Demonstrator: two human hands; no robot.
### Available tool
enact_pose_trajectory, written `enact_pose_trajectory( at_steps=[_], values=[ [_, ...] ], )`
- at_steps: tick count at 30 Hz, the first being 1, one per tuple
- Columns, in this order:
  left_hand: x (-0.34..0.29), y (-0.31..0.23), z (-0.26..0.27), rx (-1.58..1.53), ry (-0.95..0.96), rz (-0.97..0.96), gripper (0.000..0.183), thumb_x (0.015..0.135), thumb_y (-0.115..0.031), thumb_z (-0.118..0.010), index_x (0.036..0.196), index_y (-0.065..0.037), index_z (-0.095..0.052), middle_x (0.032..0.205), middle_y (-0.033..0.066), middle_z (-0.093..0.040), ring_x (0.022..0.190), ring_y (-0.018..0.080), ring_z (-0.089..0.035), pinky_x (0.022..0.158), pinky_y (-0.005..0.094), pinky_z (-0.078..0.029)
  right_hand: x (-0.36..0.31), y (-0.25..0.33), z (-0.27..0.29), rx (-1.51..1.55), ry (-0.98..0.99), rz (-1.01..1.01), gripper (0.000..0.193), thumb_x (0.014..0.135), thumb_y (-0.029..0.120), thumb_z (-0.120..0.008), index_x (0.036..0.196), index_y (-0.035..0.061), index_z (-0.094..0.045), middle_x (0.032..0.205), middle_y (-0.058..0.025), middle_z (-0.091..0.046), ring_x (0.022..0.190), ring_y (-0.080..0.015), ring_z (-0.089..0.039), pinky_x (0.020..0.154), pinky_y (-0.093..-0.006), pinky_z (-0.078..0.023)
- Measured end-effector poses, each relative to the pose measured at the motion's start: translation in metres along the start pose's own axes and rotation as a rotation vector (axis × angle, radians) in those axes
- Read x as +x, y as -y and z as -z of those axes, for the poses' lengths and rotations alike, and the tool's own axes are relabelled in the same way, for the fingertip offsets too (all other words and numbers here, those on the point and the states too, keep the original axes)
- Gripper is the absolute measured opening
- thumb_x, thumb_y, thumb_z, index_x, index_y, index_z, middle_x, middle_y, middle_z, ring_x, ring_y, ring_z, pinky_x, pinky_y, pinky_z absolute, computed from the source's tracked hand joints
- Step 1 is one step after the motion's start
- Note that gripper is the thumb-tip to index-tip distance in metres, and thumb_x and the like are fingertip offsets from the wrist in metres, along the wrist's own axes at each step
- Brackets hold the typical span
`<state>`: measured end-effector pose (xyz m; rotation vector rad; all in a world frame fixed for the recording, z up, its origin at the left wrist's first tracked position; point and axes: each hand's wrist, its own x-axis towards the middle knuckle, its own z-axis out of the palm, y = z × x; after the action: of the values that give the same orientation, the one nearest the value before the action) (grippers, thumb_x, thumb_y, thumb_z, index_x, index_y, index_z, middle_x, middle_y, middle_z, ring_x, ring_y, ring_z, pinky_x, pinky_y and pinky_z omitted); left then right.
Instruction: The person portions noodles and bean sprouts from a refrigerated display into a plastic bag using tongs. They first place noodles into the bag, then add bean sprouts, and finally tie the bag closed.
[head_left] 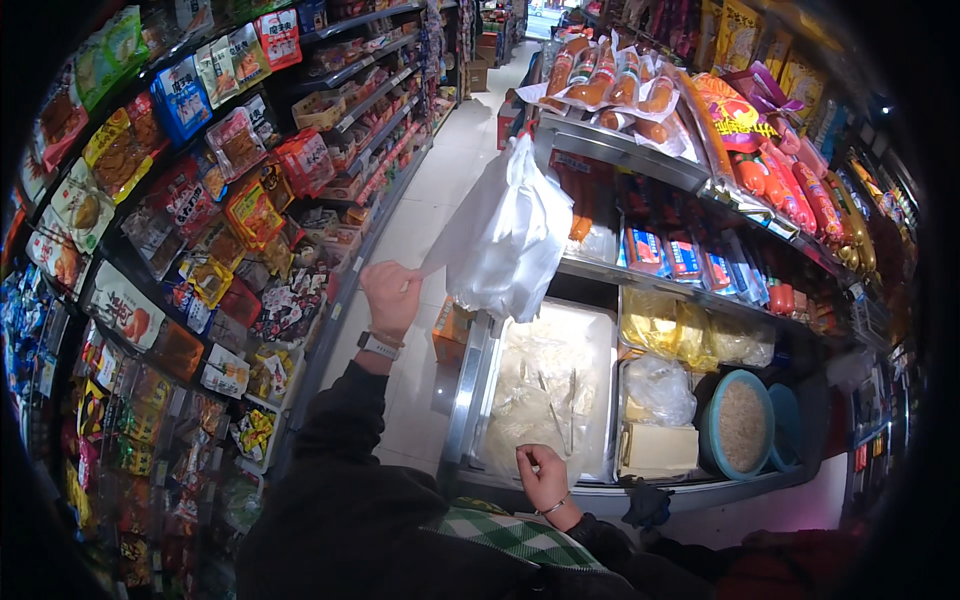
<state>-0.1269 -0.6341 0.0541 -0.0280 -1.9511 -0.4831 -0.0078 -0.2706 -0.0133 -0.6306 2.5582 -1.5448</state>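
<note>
Your left hand (391, 300) reaches out far, fingers (404, 276) pinched; your right hand (546, 481) curls nearer, farther right.

One wide fisheye view, from the left of two cameras on the person's head, looks down and ahead along an aisle floor (412, 205). It sits above the near sleeves (340, 415), close enough that the left hand (391, 298) and right hand (545, 477) both show from above. The counter (715, 493) takes up the right, the shelves (372, 85) run along the left, and a bright opening (543, 22) lies at the far end, well apart from the camera. Straight edges bend toward the rim, and black fills the corners.
</note>
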Motion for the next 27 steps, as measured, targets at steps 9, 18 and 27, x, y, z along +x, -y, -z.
enact_pose_trajectory(
  at_steps=[9, 18, 27],
  values=[
    [0.028, -0.041, 0.052, 0.135, 0.171, -0.180, 0.008, 0.076, -0.005, -0.064, 0.074, -0.007, -0.056, 0.077, 0.0055, -0.055, 0.083, 0.0263, -0.054, 0.083, 0.0421, -0.033, 0.000, 0.001, -0.005, -0.053, 0.134, 0.027, 0.013, 0.086, 0.015, -0.060, 0.089, 0.0043, -0.066, 0.086, -0.0148, -0.065, 0.079, -0.0316, -0.063, 0.069, -0.0385, -0.050],
    [0.072, -0.048, 0.088, 0.167, -0.030, -0.111, 0.011, 0.072, -0.004, -0.061, 0.082, -0.008, -0.061, 0.083, 0.0083, -0.059, 0.090, 0.0285, -0.055, 0.090, 0.0445, -0.034, -0.005, 0.004, -0.011, -0.059, 0.371, 0.057, 0.013, 0.086, 0.015, -0.058, 0.089, 0.0053, -0.066, 0.087, -0.0144, -0.066, 0.083, -0.0342, -0.062, 0.072, -0.0395, -0.050],
    [-0.055, -0.103, 0.106, 0.115, 0.786, -0.336, 0.012, 0.064, -0.011, -0.063, 0.057, -0.011, -0.054, 0.067, 0.0048, -0.054, 0.075, 0.0222, -0.056, 0.080, 0.0407, -0.039, 0.071, 0.052, -0.049, 0.517, 0.189, -0.003, 0.044, 0.087, 0.029, -0.067, 0.116, -0.0041, -0.060, 0.098, -0.0107, -0.067, 0.087, -0.0208, -0.062, 0.075, -0.0326, -0.050]
  ],
)
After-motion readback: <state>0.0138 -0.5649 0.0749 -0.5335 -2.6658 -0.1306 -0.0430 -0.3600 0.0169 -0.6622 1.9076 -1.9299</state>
